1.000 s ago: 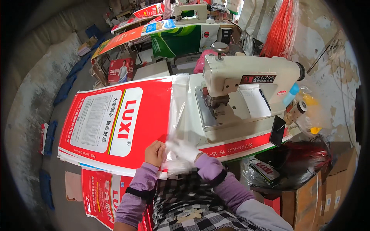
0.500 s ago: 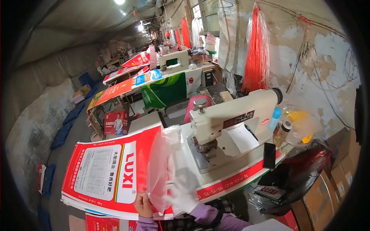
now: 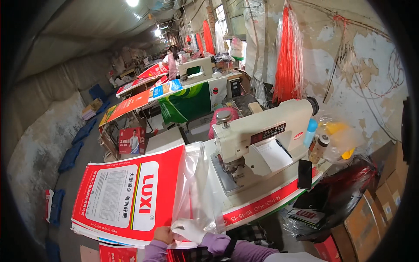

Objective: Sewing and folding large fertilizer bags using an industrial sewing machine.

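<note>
On the left side of the sewing machine [image 3: 262, 126], at the near end of the worktable, lies a red and white sack [image 3: 131, 196], flat, with its printed face up. Under it other layers show at the lower edge, so it seems to be the top one of a stack. Along its right side the clear liner [image 3: 196, 187] comes out past the red edge and lies wrinkled toward the machine's plate [image 3: 227, 179].

The left hand [image 3: 163, 235] is bare and appears closed on the near right corner of the sack. The right hand [image 3: 189, 230], in a white glove, meets it there with bent fingers, over the liner; whether it pinches the film, I cannot tell.

As for how far the work has come, the sack is laid out and the liner is already outside it along this side. The film does not look smooth, and I judge that its arranging is not complete. No part of the sack is under the machine's needle, and I can see no seam on the liner.

Beside the machine's arm rest a notebook [image 3: 273, 156] and a phone [image 3: 304, 174], both apart from the hands. Another red sack [image 3: 115, 253] shows below the stack.
</note>
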`<state>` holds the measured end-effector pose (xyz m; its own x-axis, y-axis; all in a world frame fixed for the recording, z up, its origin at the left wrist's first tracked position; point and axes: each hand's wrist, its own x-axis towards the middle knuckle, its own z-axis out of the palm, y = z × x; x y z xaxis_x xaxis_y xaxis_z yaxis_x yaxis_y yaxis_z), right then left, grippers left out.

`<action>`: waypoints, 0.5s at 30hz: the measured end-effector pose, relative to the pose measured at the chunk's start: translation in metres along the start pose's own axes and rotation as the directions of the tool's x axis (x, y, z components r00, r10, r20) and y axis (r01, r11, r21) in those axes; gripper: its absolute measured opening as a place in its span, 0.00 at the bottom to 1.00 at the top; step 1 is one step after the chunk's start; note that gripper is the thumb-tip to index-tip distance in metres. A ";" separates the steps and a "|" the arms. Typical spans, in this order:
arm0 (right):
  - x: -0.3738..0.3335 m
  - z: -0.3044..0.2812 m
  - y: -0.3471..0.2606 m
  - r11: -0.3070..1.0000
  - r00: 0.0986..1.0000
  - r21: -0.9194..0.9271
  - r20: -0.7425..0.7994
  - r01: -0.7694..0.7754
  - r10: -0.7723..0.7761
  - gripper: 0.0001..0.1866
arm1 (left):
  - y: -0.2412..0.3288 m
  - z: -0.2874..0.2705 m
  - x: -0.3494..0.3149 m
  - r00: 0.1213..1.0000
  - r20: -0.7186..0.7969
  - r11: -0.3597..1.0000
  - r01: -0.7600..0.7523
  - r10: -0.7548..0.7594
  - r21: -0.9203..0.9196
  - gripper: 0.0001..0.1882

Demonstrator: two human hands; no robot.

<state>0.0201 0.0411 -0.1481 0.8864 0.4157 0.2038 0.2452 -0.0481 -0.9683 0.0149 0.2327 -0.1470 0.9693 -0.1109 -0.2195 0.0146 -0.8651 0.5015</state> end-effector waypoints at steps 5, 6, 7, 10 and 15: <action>-0.016 -0.007 0.012 0.968 0.964 -0.100 0.161 0.229 -0.212 0.11 | 0.018 0.002 -0.008 0.976 0.092 0.631 0.198 -0.197 -0.750 0.24; -0.020 -0.008 0.008 0.942 0.944 -0.153 0.190 0.299 -0.268 0.11 | 0.022 0.006 -0.011 0.968 0.048 0.665 0.206 -0.248 -0.718 0.23; -0.021 -0.008 0.003 0.931 0.928 -0.174 0.251 0.322 -0.274 0.11 | 0.030 0.005 -0.015 0.979 0.003 0.725 0.154 -0.206 -0.671 0.21; -0.013 -0.014 -0.012 0.948 0.891 -0.061 0.363 0.314 -0.272 0.14 | 0.018 0.003 -0.025 0.975 -0.217 0.905 -0.056 -0.041 -0.421 0.15; 0.022 -0.025 -0.024 0.709 0.814 -0.536 0.573 0.458 -0.092 0.15 | 0.085 -0.029 -0.058 0.887 -0.406 0.976 -0.195 0.217 0.096 0.06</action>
<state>0.0434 0.0288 -0.1168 0.4742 0.8633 0.1725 0.7900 -0.3308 -0.5162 -0.0332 0.1795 -0.0677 0.9631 -0.0877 0.2543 -0.1986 -0.8695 0.4522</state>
